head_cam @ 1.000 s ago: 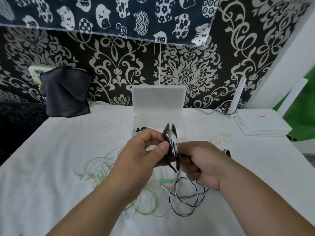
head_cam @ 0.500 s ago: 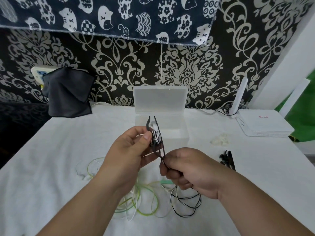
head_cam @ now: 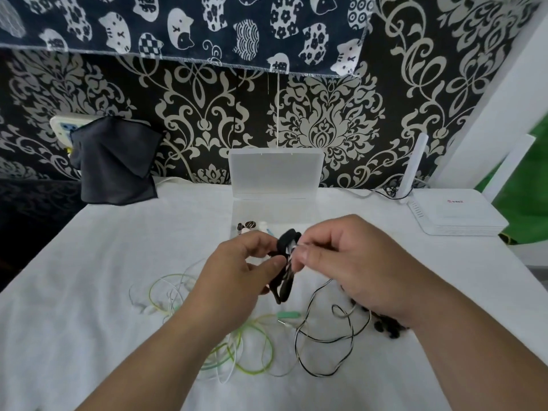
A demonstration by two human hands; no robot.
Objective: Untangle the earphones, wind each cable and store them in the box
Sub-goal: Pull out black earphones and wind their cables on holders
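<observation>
So, head view (the only camera we have). Status: mid-task by my read. The box (head_cam: 275,173) stands open at the back of the table (head_cam: 89,292), lid up. A few small dark and white pieces (head_cam: 248,226) show in its front-left corner, probably earphones already stored, but too small to confirm. The striped cable (head_cam: 287,269) (black-and-white) is partly wound. A tight bundle (head_cam: 283,292) sits between the hands, and the unwound tail (head_cam: 323,348) lies in loose loops on the table below the right forearm. Some dark earbuds (head_cam: 388,327) lie by the right wrist; can't tell which cable they belong to. The green cable (head_cam: 255,354) and a thin white cable (head_cam: 175,295) lie loose and overlapping by the left forearm, not wound, not boxed. Left to do, as I judge it: finish this wind, box it, then separate and wind green and white.

Hands: close together, raised above the table, just in front of the box. The left hand (head_cam: 234,274) grips the bundle, thumb on the near side, fingers curled behind it. The right hand (head_cam: 353,262) pinches the strand at the bundle's top between thumb and forefinger, other fingers curled. The bundle hangs between the two, touching both and clear of the table. The box is near, directly behind it.
</observation>
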